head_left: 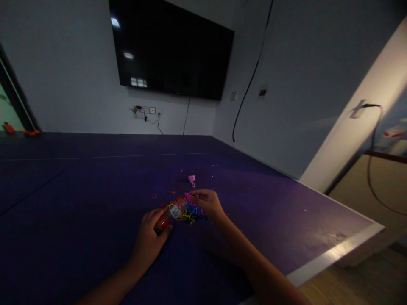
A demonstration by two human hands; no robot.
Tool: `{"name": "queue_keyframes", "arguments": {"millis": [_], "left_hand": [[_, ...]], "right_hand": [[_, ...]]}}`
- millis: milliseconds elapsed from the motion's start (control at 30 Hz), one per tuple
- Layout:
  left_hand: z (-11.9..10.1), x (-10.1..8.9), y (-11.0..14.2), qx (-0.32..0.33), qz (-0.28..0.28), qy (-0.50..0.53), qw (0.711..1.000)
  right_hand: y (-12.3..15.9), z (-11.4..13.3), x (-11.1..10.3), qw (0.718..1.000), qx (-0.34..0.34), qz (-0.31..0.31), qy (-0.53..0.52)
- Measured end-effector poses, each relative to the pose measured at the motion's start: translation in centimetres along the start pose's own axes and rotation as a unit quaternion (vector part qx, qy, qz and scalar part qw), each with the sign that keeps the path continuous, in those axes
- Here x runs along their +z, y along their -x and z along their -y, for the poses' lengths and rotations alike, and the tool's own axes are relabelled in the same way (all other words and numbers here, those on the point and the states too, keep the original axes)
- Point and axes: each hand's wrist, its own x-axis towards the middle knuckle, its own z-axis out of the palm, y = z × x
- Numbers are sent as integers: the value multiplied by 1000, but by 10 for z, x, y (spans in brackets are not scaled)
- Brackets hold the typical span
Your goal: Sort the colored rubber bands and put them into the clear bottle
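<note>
Head view: left hand [150,235] clasps container [174,211], right hand [208,202] pinches pink bands [188,195]; lilac piece [191,178], red ring [154,196] beyond

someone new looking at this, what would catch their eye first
Probably the big black TV, high on the far wall. Next, the bright heap of bands on the purple table, by the clear jar in the left hand, with the right hand at its pink ones. Just beyond the hands sits a small pink piece with a loop.
</note>
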Motion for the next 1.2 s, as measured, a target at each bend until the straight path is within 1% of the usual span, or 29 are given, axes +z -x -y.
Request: {"name": "queue_keyframes", "arguments": {"millis": [167, 367, 467, 567, 667, 733, 833, 900, 967, 1033, 1100, 1200], "left_hand": [[1, 1, 0, 3, -4, 0, 1000], [1, 1, 0, -8, 24, 0, 1000], [0, -1, 0, -7, 36, -2, 999], [-1, -3, 0, -2, 45, -2, 999], [-2, -3, 0, -2, 46, -2, 999], [-1, -2, 0, -3, 44, -3, 999], [1, -1, -1, 2, 40, -1, 999], [3, -1, -1, 3, 34, -3, 999], [3, 0, -1, 0, 27, -9, 1000], [3, 0, -1, -1, 24, -15, 1000], [3, 0, -1, 1, 27, -15, 1000], [3, 0, -1, 0, 32, -13, 999]], "right_hand": [[2, -3, 5, 999, -25, 21, -19], [4, 2, 2, 995, -68, 53, 50], [3, 0, 0, 994, -61, 50, 81], [2, -5, -2, 994, -37, 45, 92], [0, -9, -5, 993, -26, 47, 107], [0, -8, -7, 991, -35, 64, 116], [0, -2, -8, 985, -50, 106, 127], [0, 2, -8, 979, -69, 132, 142], [1, 5, -9, 972, -93, 144, 160], [2, 6, -9, 968, -109, 146, 173], [1, 5, -9, 969, -106, 141, 173], [1, 0, -8, 984, -55, 105, 136]]}}
